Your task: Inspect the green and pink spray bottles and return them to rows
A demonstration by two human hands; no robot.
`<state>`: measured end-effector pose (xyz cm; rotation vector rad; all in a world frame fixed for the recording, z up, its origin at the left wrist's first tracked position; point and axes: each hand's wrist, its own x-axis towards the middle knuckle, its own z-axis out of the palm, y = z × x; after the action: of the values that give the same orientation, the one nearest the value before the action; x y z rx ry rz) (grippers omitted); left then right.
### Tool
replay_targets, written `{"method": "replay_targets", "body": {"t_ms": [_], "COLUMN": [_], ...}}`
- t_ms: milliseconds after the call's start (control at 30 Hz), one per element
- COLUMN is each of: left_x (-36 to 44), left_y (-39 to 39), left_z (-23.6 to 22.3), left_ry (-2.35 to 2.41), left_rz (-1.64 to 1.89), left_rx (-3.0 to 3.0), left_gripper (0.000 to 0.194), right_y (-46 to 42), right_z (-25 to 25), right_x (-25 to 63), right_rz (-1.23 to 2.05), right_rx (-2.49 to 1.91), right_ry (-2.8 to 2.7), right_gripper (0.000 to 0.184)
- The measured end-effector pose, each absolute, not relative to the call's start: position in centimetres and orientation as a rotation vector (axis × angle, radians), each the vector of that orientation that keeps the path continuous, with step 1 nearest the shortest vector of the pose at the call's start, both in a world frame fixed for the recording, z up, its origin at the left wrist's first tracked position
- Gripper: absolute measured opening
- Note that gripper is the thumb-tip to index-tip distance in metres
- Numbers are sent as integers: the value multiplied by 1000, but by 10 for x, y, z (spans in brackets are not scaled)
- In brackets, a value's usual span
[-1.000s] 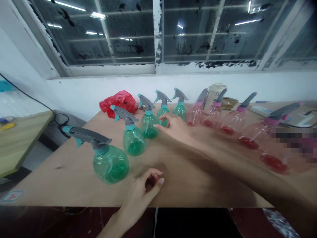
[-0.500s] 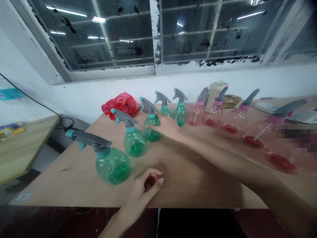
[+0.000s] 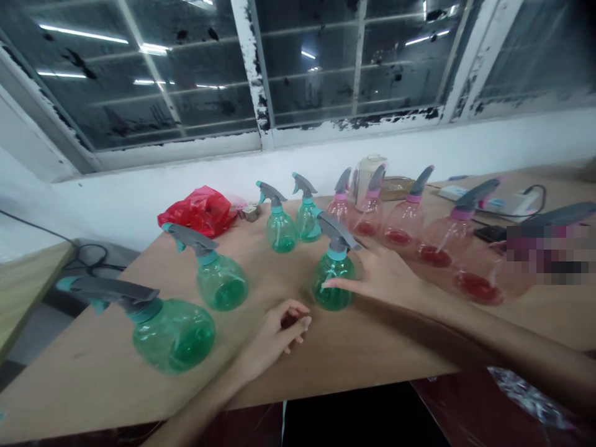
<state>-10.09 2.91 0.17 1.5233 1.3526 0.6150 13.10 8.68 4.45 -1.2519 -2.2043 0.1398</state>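
Observation:
My right hand (image 3: 386,273) is wrapped round the side of a green spray bottle (image 3: 331,298) with a grey trigger head, its thumb across the front. The bottle looks upright, in the middle of the table. Loosely curled, my left hand (image 3: 274,332) lies to the left of that bottle, holding nothing, with a gap between thumb and fingers. On the left are two more green spray bottles, a nearer one (image 3: 174,338) and a farther one (image 3: 222,284). Another pair, a green bottle (image 3: 281,231) and its neighbour (image 3: 307,220), stands behind.
Several pink spray bottles (image 3: 404,223) with red liquid line the right side. A crumpled red plastic bag (image 3: 198,211) lies at the back left. Behind the pink bottles stand a pale container (image 3: 365,177) and a power strip (image 3: 516,208). The table's front edge is close to me.
My right hand has brought a green spray bottle out of the row, toward me and to the right. The view has turned right. My left hand stays curled near the front.

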Motion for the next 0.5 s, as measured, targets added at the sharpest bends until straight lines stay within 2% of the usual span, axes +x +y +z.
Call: {"method": "replay_targets", "body": {"t_ms": [100, 233, 333, 500], "left_x": [-83, -64, -57, -62], "left_y": [58, 93, 108, 114], "left_z": [-3, -5, -4, -5], "left_ry": [1342, 1613, 1714, 1670], "left_rz": [636, 660, 643, 646], "left_rx": [1655, 2026, 2095, 2103], "left_gripper": [30, 52, 51, 51], "right_y": [80, 89, 100, 111], "right_z": [44, 47, 52, 59], "right_x": [151, 157, 149, 124], "right_rz": [276, 623, 862, 955], "right_rx": [-1217, -1172, -1018, -826], "right_ry": [-2122, -1963, -1845, -1800], "right_gripper": [68, 66, 64, 52]}}
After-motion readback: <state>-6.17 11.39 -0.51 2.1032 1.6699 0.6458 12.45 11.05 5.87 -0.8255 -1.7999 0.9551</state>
